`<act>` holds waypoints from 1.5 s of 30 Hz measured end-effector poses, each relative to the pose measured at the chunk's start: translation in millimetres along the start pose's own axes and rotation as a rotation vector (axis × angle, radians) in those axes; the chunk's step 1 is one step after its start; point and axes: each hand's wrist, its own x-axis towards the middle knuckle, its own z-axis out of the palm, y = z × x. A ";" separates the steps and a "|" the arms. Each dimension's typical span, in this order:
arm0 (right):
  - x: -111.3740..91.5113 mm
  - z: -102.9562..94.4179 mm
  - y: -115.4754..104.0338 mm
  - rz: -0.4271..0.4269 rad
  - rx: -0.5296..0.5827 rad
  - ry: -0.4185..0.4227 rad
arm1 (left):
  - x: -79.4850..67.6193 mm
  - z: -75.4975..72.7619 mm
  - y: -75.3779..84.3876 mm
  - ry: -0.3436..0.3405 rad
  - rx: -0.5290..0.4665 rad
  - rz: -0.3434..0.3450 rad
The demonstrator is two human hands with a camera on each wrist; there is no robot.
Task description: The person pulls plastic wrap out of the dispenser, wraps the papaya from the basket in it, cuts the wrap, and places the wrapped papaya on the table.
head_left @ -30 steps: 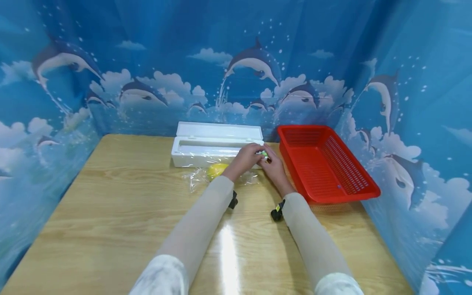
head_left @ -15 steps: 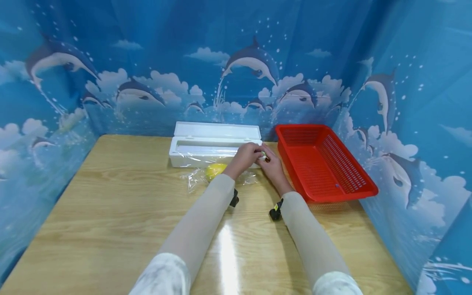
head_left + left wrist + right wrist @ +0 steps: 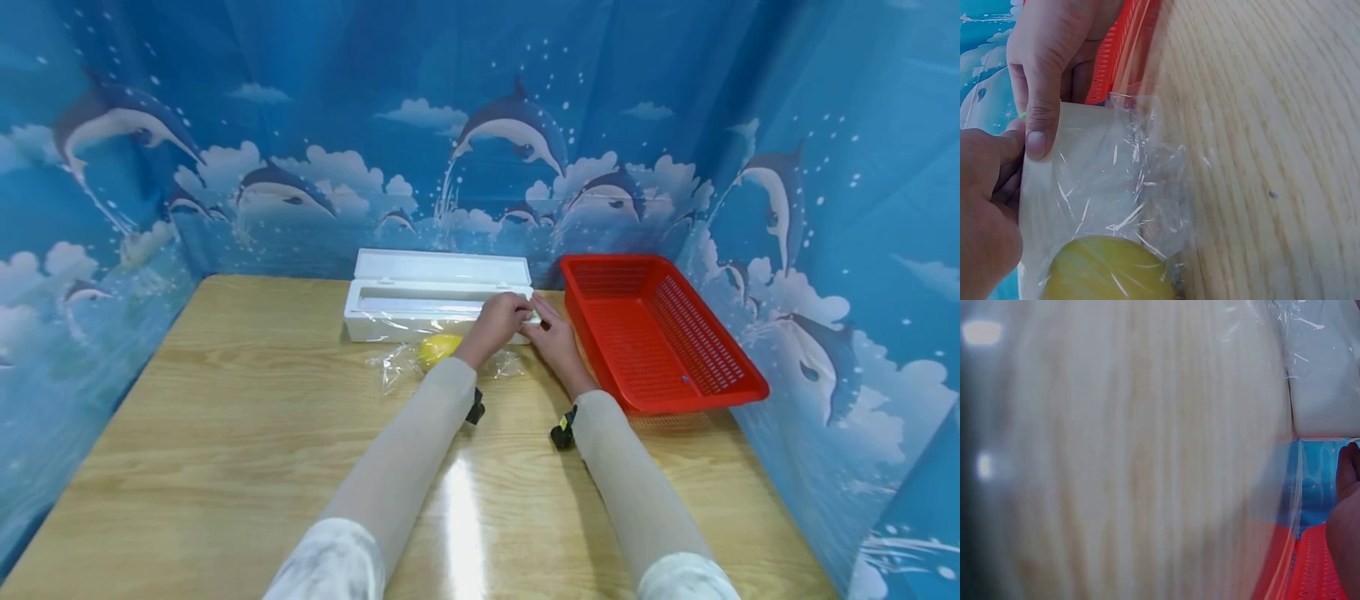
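A long white cling film dispenser [image 3: 405,327] stands at the back of the table, its lid [image 3: 442,267] raised. Clear film [image 3: 1166,187] hangs over its front and covers a yellow oval fruit [image 3: 437,352] on the table. My left hand [image 3: 497,321] has its fingers curled at the dispenser's right end, pinching a small green piece [image 3: 1022,115] mostly hidden by the fingers. My right hand [image 3: 553,333] grips that same end, thumb pressed on the front wall and fingers behind. In the right wrist view only the edge of the right hand [image 3: 1344,519] shows.
Right of the dispenser sits a red perforated basket [image 3: 660,358], close beside the right hand, with a tiny blue speck inside. Behind the wooden table [image 3: 225,433] hangs a blue dolphin-print curtain [image 3: 337,108]. Each wrist wears a small black camera [image 3: 562,429].
Both hands stay at the dispenser's right end, with only slight finger movement; the green piece shows less now. The view has shifted a little, while fruit, film and basket keep their places.
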 end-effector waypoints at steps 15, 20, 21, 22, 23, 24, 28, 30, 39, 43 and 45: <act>0.0 -3.5 -1.4 0.028 0.025 -0.020 | -4.5 -7.4 4.8 -0.007 0.067 -0.012; -0.5 2.3 -3.9 0.044 0.040 -0.028 | -11.4 -15.5 -2.4 0.002 0.106 0.011; -0.5 2.9 -4.2 0.047 0.032 -0.029 | -13.1 -18.2 -4.1 0.005 0.118 0.014; -0.6 3.1 -4.4 0.049 0.022 -0.027 | -15.0 -21.3 -5.9 0.005 0.125 0.014; -0.6 2.9 -4.2 0.047 0.016 -0.022 | -17.2 -24.7 -7.7 0.006 0.132 0.011; -0.7 2.3 -3.8 0.047 0.010 -0.018 | -19.5 -28.4 -9.6 0.005 0.134 0.005; -2.2 -1.9 -2.2 0.052 -0.009 0.000 | -31.6 -44.6 -17.7 -0.010 0.114 -0.029; -1.3 -2.1 -2.8 0.051 -0.015 -0.002 | -38.8 -55.2 -24.6 -0.003 0.100 -0.056; -1.6 -2.6 -0.1 0.063 -0.047 -0.019 | -69.9 -98.7 -57.2 -0.005 0.110 -0.127; -1.0 -5.4 1.4 0.073 -0.051 -0.027 | -78.5 -114.5 -68.4 0.004 0.155 -0.126; -0.7 -6.6 0.6 0.072 -0.050 -0.031 | -84.7 -124.1 -75.2 0.030 0.165 -0.127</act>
